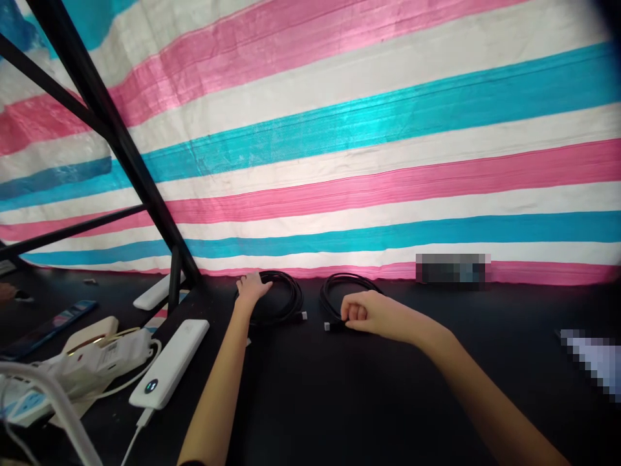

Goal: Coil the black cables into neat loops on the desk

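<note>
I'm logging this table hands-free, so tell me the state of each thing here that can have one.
Left cable: coiled, plug unconnected.
Right cable: coiled, plug unconnected.
Left hand: at the left cable, grip unclear.
Right hand: curled at the right cable, grip unclear.
Power bank: display lit, lead plugged in.
Phone: lying flat, screen unclear.
Power strip: on or off unclear.

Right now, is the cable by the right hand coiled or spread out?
Coiled: the black cable shows round, overlapping loops beside the right hand, with a plug sticking out.
</note>
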A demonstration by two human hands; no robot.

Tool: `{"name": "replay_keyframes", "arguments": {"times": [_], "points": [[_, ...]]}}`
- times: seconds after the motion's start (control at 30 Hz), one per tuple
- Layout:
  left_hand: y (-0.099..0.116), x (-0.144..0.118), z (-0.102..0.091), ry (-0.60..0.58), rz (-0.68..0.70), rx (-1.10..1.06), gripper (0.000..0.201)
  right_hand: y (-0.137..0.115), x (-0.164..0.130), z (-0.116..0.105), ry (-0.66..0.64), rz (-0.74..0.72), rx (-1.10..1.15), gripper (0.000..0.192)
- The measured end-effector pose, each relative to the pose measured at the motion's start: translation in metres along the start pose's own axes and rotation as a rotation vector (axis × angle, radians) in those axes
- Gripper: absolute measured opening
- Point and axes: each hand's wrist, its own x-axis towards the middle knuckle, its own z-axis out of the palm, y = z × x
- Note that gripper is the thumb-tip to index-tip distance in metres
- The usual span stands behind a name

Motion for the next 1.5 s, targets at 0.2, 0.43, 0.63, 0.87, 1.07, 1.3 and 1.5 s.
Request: {"name": "replay_keyframes", "arguments": {"times": [0.2,0.43,0.63,0.87,1.07,1.3,1.5], "points": [[-0.025,0.013,0.013,0.049,-0.080,-0.049,0.036,0.008,-0.002,-0.005,0.032,0.039,-0.058,0.008],[-0.045,0.020,0.009,0.199,-0.077,-0.237,0.034,-0.002,-0.011,-0.009,0.019,0.025,-0.017,0.012],[-0.045,0.024,-0.003,0.262,0.009,-0.424,0.039,-0.004,-0.012,-0.009,0.014,0.067,-0.056,0.013],[-0.031,0.010,-0.023,0.218,0.092,-0.748,0.038,-0.008,-0.015,-0.012,-0.030,0.062,-0.047,0.016],[-0.020,-0.026,-0.080,0.092,0.226,-1.015,0.045,-0.007,-0.017,-0.015,-0.021,0.095,-0.058,0.023],[0.005,-0.064,-0.115,0.046,0.358,-1.540,0.037,-0.022,-0.018,-0.013,0.168,-0.007,0.188,0.072],[0.052,-0.078,-0.096,-0.085,0.343,-1.672,0.029,-0.040,-0.023,-0.016,0.328,-0.099,0.379,0.044]]}}
